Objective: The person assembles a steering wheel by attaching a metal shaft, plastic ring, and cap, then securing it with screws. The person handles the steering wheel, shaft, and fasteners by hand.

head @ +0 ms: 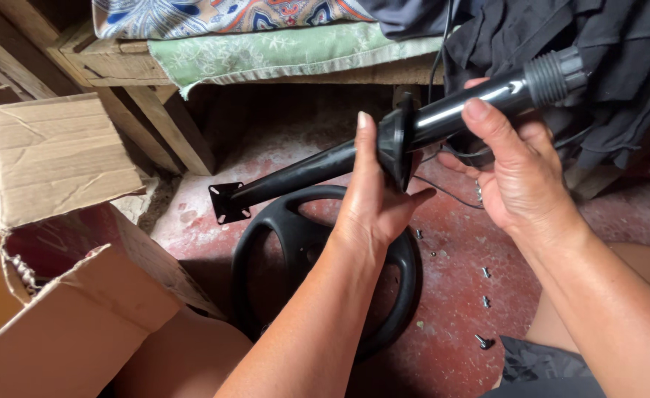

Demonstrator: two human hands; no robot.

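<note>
I hold a long black pole (317,166) slantwise, above a round black plastic base (317,265) that lies on the red floor. A square mounting plate (227,201) ends the pole's lower left end; a grey threaded collar (553,76) caps the upper right end. My left hand (375,193) grips a black flared collar (396,140) that sits around the pole's middle. My right hand (513,158) is wrapped around the glossy upper section just below the threads.
An open cardboard box (52,243) stands at the left. Several loose screws (483,298) lie on the red floor at the right. A wooden bench (155,103) with patterned cloth and dark clothing (598,37) is behind. My knees frame the bottom.
</note>
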